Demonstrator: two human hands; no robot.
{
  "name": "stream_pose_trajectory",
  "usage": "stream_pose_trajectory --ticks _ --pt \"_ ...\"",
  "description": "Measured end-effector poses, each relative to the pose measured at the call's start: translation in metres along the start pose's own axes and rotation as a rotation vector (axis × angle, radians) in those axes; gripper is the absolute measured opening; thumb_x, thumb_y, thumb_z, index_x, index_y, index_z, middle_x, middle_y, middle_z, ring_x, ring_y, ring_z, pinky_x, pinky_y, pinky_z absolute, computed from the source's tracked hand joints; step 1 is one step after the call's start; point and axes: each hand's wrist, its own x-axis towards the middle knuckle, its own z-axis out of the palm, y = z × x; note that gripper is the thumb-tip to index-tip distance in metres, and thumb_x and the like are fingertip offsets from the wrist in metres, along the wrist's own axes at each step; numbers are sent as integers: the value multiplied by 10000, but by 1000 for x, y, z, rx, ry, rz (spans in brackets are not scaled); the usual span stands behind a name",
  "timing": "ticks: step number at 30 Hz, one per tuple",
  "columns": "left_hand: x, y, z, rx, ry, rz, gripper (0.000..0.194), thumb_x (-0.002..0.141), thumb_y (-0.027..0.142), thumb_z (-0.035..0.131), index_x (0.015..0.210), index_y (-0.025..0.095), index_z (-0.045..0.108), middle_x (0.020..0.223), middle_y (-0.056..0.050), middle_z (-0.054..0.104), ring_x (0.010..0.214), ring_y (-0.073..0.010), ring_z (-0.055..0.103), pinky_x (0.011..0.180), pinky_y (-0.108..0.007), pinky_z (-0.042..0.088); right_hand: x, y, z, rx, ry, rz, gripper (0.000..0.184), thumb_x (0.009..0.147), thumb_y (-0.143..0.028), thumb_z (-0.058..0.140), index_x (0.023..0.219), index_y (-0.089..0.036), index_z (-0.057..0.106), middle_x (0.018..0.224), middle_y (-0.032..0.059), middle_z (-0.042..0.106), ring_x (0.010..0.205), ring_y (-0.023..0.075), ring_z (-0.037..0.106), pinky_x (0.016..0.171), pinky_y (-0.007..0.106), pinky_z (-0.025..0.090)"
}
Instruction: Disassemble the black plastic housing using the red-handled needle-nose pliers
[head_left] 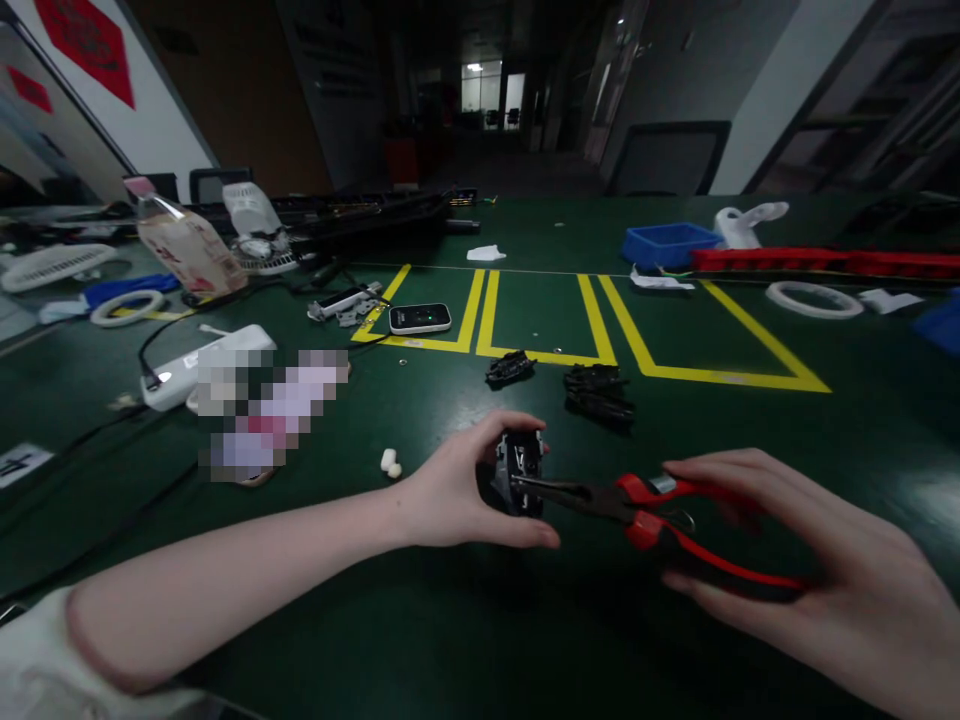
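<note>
My left hand (457, 490) grips a small black plastic part (519, 470) between thumb and fingers, just above the green table (450, 620). My right hand (810, 560) is closed round the red handles of long-nose pliers (645, 510). The dark jaws of the pliers point left and reach into the black part. Two similar black parts (510, 368) (598, 392) lie on the table a little beyond my hands.
Yellow tape boxes (600, 330) mark the table's middle. A small black device (420, 318) lies in one. A bottle (187, 245), small fans (259, 230), a white power strip (202, 365) and cables crowd the left. A blue bin (667, 245), red tray (825, 262) and tape roll (814, 298) sit at right.
</note>
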Motion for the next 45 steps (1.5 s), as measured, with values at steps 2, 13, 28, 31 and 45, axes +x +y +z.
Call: stream_pose_trajectory --ticks 2,13,28,31,45 --pt "0 1 0 3 12 -3 810 723 408 965 1381 211 536 1279 -110 686 1212 -318 662 1033 -458 534 2 0 0 24 -21 16 503 824 -583 770 1270 -410 617 1142 40 745 900 302 762 722 469 684" --pt "0 -4 0 -57 -3 -28 704 736 456 947 1289 188 606 1145 -93 712 1079 -299 688 944 -433 529 2 5 8 303 -148 319 606 709 -635 831 1234 -353 722 1192 51 795 972 342 794 756 451 702" --pt "0 -7 -2 -91 -81 -18 668 773 461 910 1305 196 606 1184 -97 722 1046 -275 692 883 -384 533 -4 -9 4 -62 27 -16 596 874 -620 700 1431 -470 553 1249 34 700 997 307 749 812 462 674" --pt "0 -7 -2 -124 -79 -5 656 775 428 915 1303 197 602 1197 -98 730 1043 -266 703 905 -385 537 -6 -8 7 -84 44 -19 572 897 -613 671 1430 -452 538 1261 44 685 1028 321 736 845 490 662" --pt "-1 -8 0 -84 -15 3 723 735 469 935 1309 202 585 1241 -120 729 1075 -285 716 940 -405 550 -2 -6 6 -55 18 -42 536 865 -602 720 1345 -411 580 1207 28 718 959 283 751 779 440 668"
